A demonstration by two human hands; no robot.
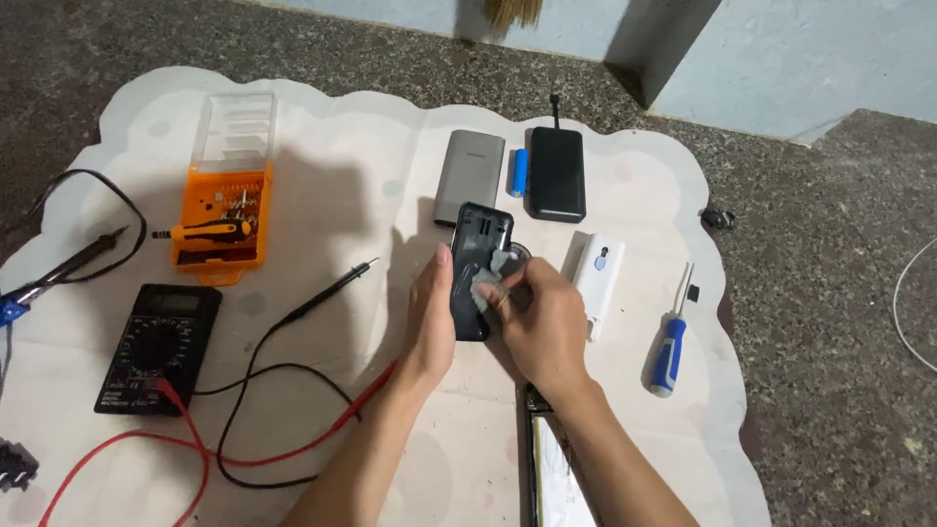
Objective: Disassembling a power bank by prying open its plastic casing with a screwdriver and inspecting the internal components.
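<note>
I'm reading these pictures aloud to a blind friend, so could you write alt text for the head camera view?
Two bare hands work over a white mat: the left hand holds an opened black phone, and the right hand presses a small grey cloth onto it. Around them lie a black multimeter with red and black leads, an orange screwdriver-bit case and a blue-handled screwdriver.

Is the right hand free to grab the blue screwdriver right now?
Probably not at once: the right hand is pinching a grey piece against the phone. The way to the blue screwdriver looks bare, past the white phone.

black phone [475, 256], upright, grey cloth [491, 280] against it
</note>
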